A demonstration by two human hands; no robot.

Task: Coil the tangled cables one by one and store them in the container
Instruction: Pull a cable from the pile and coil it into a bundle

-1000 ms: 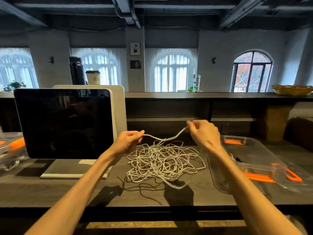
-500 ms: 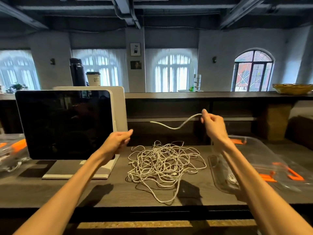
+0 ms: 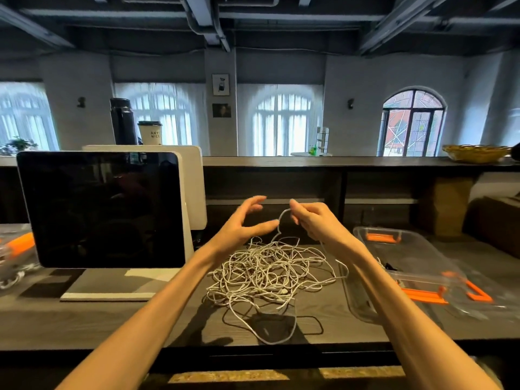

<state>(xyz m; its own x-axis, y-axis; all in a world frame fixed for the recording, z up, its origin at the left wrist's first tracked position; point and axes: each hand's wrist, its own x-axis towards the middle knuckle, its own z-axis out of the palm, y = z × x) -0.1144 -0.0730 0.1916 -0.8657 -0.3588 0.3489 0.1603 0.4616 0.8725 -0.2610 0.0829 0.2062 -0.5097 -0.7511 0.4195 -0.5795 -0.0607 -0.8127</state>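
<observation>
A heap of tangled white cables [image 3: 267, 274] lies on the dark wooden counter [image 3: 98, 322] in front of me. My right hand [image 3: 312, 220] is raised above the heap and pinches one white cable, which arcs over from its fingers and drops into the tangle. My left hand [image 3: 247, 220] hovers just left of that strand with fingers spread and thumb near the cable, holding nothing. A clear plastic container [image 3: 405, 266] with orange latches sits to the right, partly hidden by my right forearm.
A dark screen on a white stand [image 3: 98, 209] stands at the left. Another clear box with orange parts [image 3: 14, 249] sits at the far left edge. A clear lid with orange clips [image 3: 478, 294] lies at the right. A raised shelf runs behind the counter.
My right hand has come down and toward the middle with the cable. My left hand has risen from beside the screen to meet it, fingers now spread.
</observation>
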